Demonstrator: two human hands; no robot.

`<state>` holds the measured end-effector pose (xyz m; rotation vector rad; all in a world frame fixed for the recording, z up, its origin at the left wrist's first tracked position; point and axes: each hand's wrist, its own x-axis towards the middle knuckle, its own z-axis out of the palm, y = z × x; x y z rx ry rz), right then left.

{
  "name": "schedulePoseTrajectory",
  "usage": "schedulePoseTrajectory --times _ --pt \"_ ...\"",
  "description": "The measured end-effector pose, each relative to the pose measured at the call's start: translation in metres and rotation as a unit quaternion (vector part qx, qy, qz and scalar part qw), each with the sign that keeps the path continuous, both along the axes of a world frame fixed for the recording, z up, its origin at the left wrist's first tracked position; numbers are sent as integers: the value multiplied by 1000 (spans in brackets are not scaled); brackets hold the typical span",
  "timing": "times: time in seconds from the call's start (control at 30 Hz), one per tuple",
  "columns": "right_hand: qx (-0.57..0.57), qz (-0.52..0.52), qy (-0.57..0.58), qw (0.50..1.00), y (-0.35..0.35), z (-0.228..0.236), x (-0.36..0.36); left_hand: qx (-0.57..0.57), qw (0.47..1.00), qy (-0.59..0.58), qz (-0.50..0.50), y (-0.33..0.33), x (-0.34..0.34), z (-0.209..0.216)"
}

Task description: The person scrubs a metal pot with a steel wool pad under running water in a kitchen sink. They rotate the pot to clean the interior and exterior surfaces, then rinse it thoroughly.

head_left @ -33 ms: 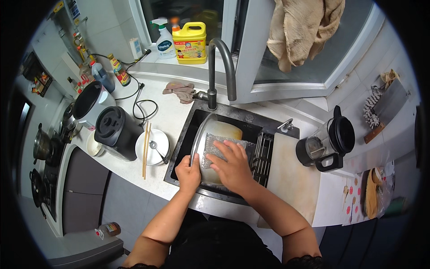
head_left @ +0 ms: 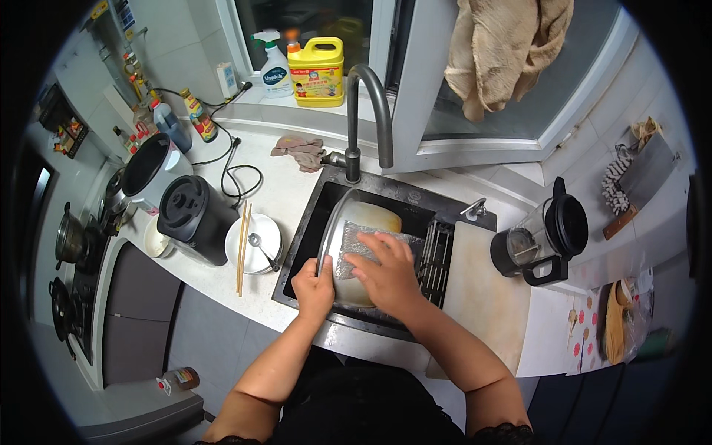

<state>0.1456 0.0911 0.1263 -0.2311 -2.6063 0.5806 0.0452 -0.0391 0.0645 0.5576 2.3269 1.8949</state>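
Note:
A metal basin (head_left: 355,289), tilted on its side in the sink (head_left: 298,267), shows its stained underside, with a yellowish patch near its base. My left hand (head_left: 314,288) is closed on its rim at the near left, thumb on top. A silvery mesh scrubbing cloth (head_left: 356,241) lies against the outside of the basin. Over that cloth rests my right hand (head_left: 387,274), fingers spread and pressing it to the metal; its palm hides part of both. The faucet (head_left: 368,111) stands behind, its spout above the far side of the sink.
Left of the sink are a white bowl (head_left: 261,230) with a spoon, chopsticks (head_left: 242,252) and a black appliance (head_left: 194,219). A dark rack (head_left: 436,256) spans the sink's right side. A cutting board (head_left: 482,297) and blender jug (head_left: 530,237) stand right; a rag (head_left: 299,152) lies behind.
My right hand and the cloth have shifted very slightly right and nearer on the basin. The left hand keeps its grip on the rim.

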Motion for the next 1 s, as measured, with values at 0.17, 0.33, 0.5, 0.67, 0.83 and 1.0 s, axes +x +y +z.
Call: schedulePoseTrajectory --times 0.17,0.33,0.5,0.67,0.83,1.0 --pt "-144 -116 -24 982 41 -6 -12 -9 1000 9 -2 0 14 7" --pt "-23 -41 11 999 6 -6 5 -35 999 1 19 -4 13 15" --pt "40 -43 -8 998 -10 7 5 38 997 -59 22 -6 14 7" --pt "-93 -60 79 991 6 14 -12 65 994 -91 5 -10 -2 7" --pt "25 -50 6 998 -44 20 -3 139 968 -209 9 -18 -10 16" --pt "-104 -140 52 983 -18 8 -25 157 954 -254 -25 -19 -14 7"
